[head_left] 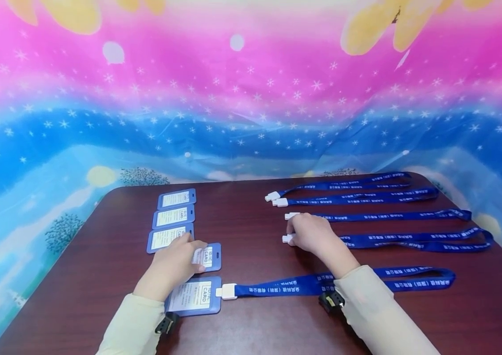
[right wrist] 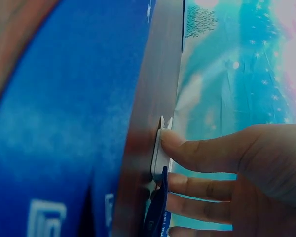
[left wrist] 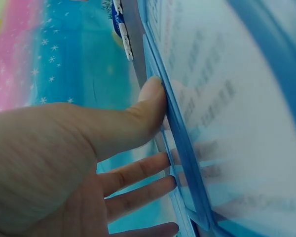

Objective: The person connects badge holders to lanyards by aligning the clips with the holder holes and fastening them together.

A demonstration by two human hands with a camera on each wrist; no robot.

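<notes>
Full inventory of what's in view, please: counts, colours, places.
Badges: 5, blue rims with white inserts, column on the left half of the table
Lanyards: 5, dark blue with white print, laid lengthwise on the right
Clips: 5, white, at the lanyards' left ends; the nearest joins the nearest badge
Table: 1, dark red-brown, under everything
Backdrop: 1, mainly pink and blue with white snowflakes, behind the table
Wrist devices: 2, black, one per wrist
Sleeves: 2, pale cream, on the forearms
Left hand: 1, holding the second-nearest badge
Right hand: 1, pinching the second-nearest clip
</notes>
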